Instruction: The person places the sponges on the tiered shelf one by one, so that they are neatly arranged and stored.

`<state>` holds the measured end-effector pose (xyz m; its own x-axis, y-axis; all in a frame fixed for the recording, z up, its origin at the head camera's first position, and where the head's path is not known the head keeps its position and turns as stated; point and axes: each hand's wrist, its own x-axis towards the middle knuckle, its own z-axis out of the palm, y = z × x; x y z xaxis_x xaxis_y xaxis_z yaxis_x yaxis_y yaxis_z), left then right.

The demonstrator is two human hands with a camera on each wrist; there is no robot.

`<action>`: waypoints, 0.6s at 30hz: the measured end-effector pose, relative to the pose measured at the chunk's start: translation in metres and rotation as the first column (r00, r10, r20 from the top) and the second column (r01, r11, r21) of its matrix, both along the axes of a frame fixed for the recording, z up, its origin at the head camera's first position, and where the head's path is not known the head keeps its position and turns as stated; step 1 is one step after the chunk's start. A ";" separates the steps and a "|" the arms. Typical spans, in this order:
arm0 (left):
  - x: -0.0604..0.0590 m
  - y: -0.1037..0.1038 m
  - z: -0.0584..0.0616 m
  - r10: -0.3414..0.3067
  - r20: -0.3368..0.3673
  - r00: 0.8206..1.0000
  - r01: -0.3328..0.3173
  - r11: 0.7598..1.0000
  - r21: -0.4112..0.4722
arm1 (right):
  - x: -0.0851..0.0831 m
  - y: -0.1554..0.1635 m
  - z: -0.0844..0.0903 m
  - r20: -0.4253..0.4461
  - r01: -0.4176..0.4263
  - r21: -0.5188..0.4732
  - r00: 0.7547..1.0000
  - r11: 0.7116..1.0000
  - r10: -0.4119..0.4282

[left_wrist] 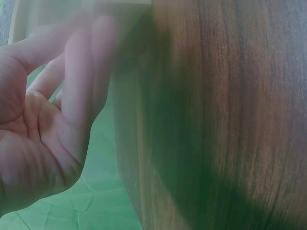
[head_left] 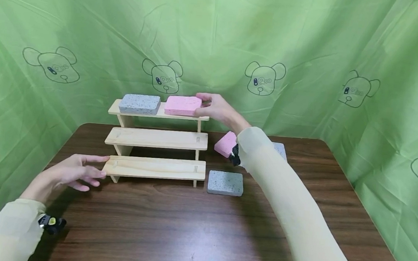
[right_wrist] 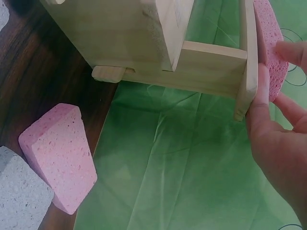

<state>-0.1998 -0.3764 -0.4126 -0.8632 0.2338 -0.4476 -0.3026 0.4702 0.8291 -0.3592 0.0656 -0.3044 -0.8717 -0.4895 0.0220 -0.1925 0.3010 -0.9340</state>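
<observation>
My right hand [head_left: 215, 107] pinches the end of a pink sponge [head_left: 182, 105] on the top shelf of a three-step wooden stand [head_left: 157, 138]. The right wrist view shows that pink sponge [right_wrist: 272, 45] between thumb and fingers, one finger lying against the shelf's end. A grey speckled sponge [head_left: 139, 104] lies to its left on the same shelf. At the stand's lower left, my left hand [head_left: 70, 172] has its fingers loosely extended, tips at the left end of the bottom shelf. The left wrist view blurs those fingertips [left_wrist: 103, 33], so firm contact is unclear there.
Right of the stand, a grey sponge [head_left: 225, 183] lies on the dark wooden table [head_left: 184, 233]. Behind it are another pink sponge [head_left: 225, 144] and a grey one [head_left: 280, 150], partly hidden by my right sleeve. Green cloth [head_left: 218, 34] surrounds the table's back and sides.
</observation>
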 end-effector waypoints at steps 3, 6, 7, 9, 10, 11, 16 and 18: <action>0.000 0.000 0.000 -0.002 -0.001 1.000 0.002 1.000 0.005 | 0.001 0.000 0.002 0.000 -0.008 0.018 1.000 1.000 0.008; 0.001 0.000 0.001 -0.001 0.002 1.000 0.001 1.000 0.002 | 0.001 0.001 0.004 0.000 -0.019 0.045 1.000 0.999 0.019; 0.001 -0.001 0.001 0.001 0.002 1.000 -0.001 1.000 0.000 | 0.001 0.001 0.006 -0.002 -0.023 0.055 1.000 0.998 0.023; 0.001 -0.001 0.001 0.001 0.001 1.000 -0.001 1.000 -0.005 | 0.002 0.001 0.008 0.000 -0.035 0.080 0.999 0.996 0.035; 0.001 -0.002 0.001 0.000 0.001 1.000 0.000 1.000 -0.006 | 0.002 0.001 0.010 0.001 -0.042 0.093 0.999 0.995 0.042; 0.001 -0.002 0.001 0.002 0.002 1.000 -0.002 1.000 -0.008 | 0.002 0.000 0.011 0.003 -0.046 0.105 0.999 0.993 0.046; 0.001 0.000 0.001 -0.006 -0.004 1.000 0.006 1.000 -0.006 | 0.001 -0.005 0.014 0.002 -0.057 0.138 0.998 0.989 0.058; 0.001 0.000 0.002 0.004 -0.002 1.000 -0.004 1.000 -0.009 | 0.001 -0.006 0.015 0.005 -0.052 0.139 0.999 0.989 0.052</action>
<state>-0.1987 -0.3764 -0.4106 -0.8648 0.2265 -0.4482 -0.3028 0.4768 0.8252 -0.3578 0.0599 -0.2895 -0.8449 -0.5325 -0.0508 -0.2102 0.4179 -0.8838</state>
